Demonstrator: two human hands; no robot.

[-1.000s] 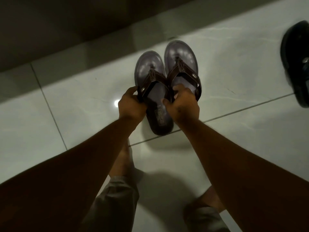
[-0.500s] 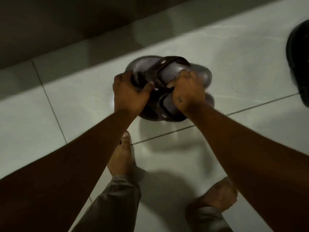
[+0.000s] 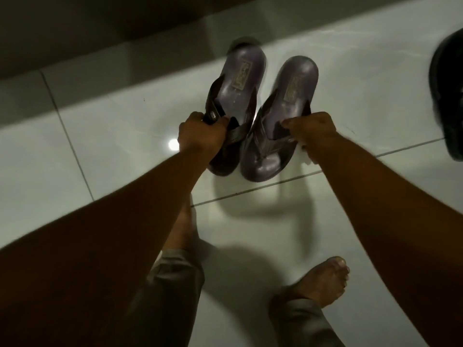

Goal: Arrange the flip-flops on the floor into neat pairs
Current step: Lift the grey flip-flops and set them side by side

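Observation:
Two dark brown flip-flops with purple-grey footbeds are held side by side above the white tiled floor. Their heels point away from me and their toes toward me. My left hand (image 3: 200,136) grips the strap of the left flip-flop (image 3: 238,91). My right hand (image 3: 312,132) pinches the strap of the right flip-flop (image 3: 290,101). Both flip-flops cast a shadow on the tiles below, so they seem lifted off the floor.
A dark wall base (image 3: 100,33) runs along the far side of the floor. Part of a black shoe (image 3: 448,96) lies at the right edge. My bare feet (image 3: 323,281) and grey trouser legs (image 3: 172,291) are below the flip-flops.
The flip-flops were turned around between my hands: a second ago the toes pointed away from me, now the heels do. They also sit a little further right.

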